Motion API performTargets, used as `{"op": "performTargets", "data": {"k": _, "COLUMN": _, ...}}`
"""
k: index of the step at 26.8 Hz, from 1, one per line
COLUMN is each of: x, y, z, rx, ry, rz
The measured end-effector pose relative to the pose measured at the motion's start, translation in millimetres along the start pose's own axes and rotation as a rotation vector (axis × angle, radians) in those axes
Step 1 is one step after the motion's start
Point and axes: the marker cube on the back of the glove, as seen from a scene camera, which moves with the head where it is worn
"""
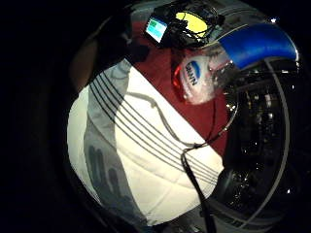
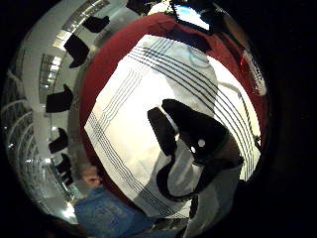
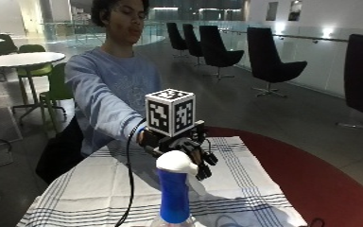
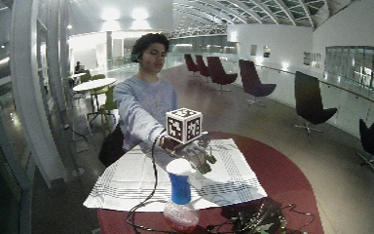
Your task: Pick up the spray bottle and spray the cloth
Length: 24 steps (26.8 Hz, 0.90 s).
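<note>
A spray bottle (image 3: 173,194) with a white head, blue neck and clear body stands at the near edge of a white cloth (image 3: 93,189) with dark stripes, spread on the round red table (image 3: 314,179). My gloved right hand (image 3: 185,149) hovers above the cloth just behind the bottle's head, its fingers hanging loosely curled and holding nothing. In the wide view the hand (image 4: 193,151) is close to the bottle (image 4: 179,195) without gripping it. The little finger side view shows the bottle (image 1: 201,77) beside the cloth (image 1: 146,160). The gloved fingers (image 2: 193,126) hang over the cloth (image 2: 129,114).
A small device with a lit screen and tangled cables (image 4: 252,219) lies on the table near the bottle, also seen as the device (image 1: 184,22). A black cable (image 3: 130,189) runs from the wrist across the cloth. Black chairs (image 3: 266,61) stand behind.
</note>
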Motion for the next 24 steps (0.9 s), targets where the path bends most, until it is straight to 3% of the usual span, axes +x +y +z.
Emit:
{"op": "performTargets", "data": {"k": 11, "x": 85, "y": 31, "z": -20, "rx": 0.154, "ry": -0.440, "rz": 0.199}}
{"op": "performTargets", "data": {"k": 19, "x": 140, "y": 30, "z": -11, "rx": 0.310, "ry": -0.912, "rz": 0.301}}
{"op": "performTargets", "data": {"k": 24, "x": 155, "y": 8, "z": 0, "rx": 0.305, "ry": -0.963, "rz": 0.399}}
